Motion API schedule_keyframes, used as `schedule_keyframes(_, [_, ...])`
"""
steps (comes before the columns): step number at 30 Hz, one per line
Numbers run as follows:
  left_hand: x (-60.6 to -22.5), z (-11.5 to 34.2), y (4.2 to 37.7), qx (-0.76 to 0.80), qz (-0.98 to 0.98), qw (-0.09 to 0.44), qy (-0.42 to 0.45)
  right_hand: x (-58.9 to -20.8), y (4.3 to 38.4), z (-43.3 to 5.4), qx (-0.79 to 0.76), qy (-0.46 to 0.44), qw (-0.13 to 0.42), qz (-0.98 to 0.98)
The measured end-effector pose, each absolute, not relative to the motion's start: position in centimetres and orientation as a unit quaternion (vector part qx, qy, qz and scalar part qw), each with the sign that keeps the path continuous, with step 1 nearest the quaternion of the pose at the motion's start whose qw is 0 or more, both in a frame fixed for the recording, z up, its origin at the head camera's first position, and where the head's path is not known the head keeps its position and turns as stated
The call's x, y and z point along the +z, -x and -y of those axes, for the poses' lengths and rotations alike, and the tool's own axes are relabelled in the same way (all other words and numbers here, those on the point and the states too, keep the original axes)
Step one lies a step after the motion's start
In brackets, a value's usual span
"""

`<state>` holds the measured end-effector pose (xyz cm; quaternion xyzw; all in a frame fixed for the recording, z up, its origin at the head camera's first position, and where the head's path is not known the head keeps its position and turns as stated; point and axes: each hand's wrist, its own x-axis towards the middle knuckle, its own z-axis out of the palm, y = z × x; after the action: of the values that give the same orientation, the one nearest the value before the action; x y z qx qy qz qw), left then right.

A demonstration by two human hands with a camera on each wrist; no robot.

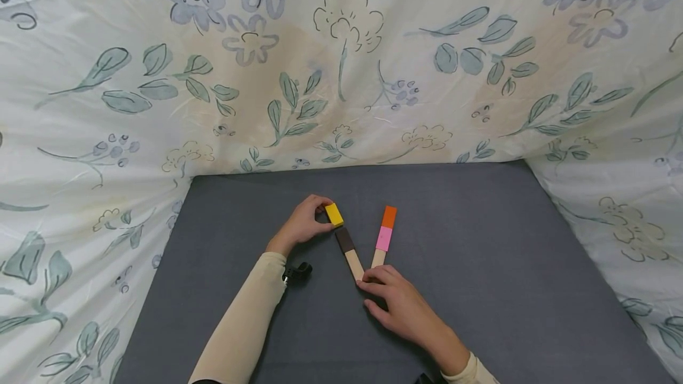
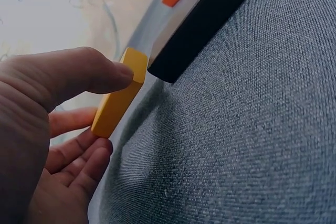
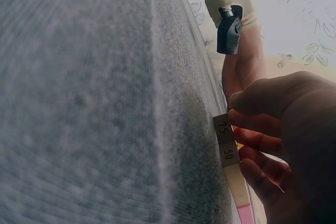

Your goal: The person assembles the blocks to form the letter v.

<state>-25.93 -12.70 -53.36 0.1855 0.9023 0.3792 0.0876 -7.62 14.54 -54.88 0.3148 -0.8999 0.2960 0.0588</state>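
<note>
My left hand (image 1: 303, 224) pinches a yellow block (image 1: 334, 214) between thumb and fingertips. In the left wrist view the thumb presses one end of it and fingers touch the other. A narrow gap separates it from a dark brown block (image 1: 344, 240). That block adjoins a pale wooden piece (image 1: 354, 264), forming the left arm of a V shape. Orange (image 1: 389, 217), pink (image 1: 383, 239) and pale wood (image 1: 378, 258) blocks form the right arm. At the V's bottom, my right hand (image 1: 402, 304) rests fingertips against wooden end faces printed 75 (image 3: 223, 125) and 50 (image 3: 228, 154), its thumb apart.
Dark grey cloth (image 1: 469, 242) covers the table. A floral sheet (image 1: 341, 105) hangs behind it and along both sides. A black wrist-worn device (image 1: 299, 271) sticks out beside the left cuff.
</note>
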Motion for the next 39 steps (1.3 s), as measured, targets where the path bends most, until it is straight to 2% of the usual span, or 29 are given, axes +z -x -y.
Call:
schedule_keyframes(14, [-53.26,12.48,25.77,0.370,-0.901,0.102,-0.200,-55.09,7.66,-14.58,0.296,-0.314,0.065,0.900])
schedule_keyframes(25, [-53.12,12.32,25.59,0.365,-0.903,0.113,-0.196,-54.74,7.58,-14.57,0.296,-0.300,0.036,0.906])
schedule_keyframes(39, [-53.43,12.46,25.67,0.369,-0.901,0.106,-0.204,-54.85,7.55,-14.56,0.302,-0.308,0.058,0.900])
